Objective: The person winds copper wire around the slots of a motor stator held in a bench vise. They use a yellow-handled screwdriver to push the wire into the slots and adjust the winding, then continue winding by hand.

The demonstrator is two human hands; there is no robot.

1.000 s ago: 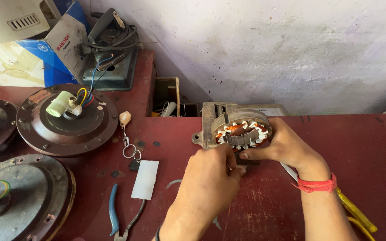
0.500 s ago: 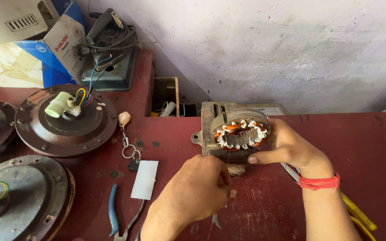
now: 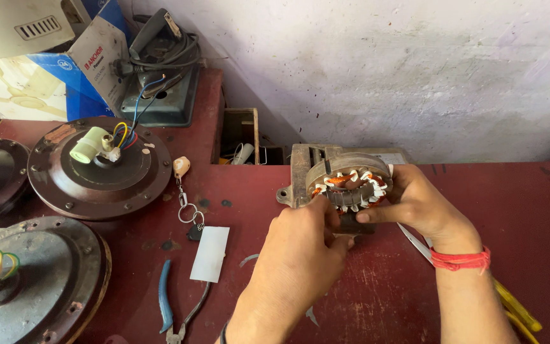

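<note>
The person is showing two bare forearms and hands, with no sleeves reaching into view. The right hand [image 3: 423, 205] is wearing a band of red thread [image 3: 461, 259] wound several times around the wrist, just behind the hand, its strands bunching together and sitting snug. The left hand [image 3: 300, 258] is wearing no ring on the fingers that are showing; a thin dark band [image 3: 223, 333] is peeking out at the wrist, right at the lower edge of the view, too little of it showing to tell its kind. The fingernails on the right hand are looking short and unpainted.
</note>
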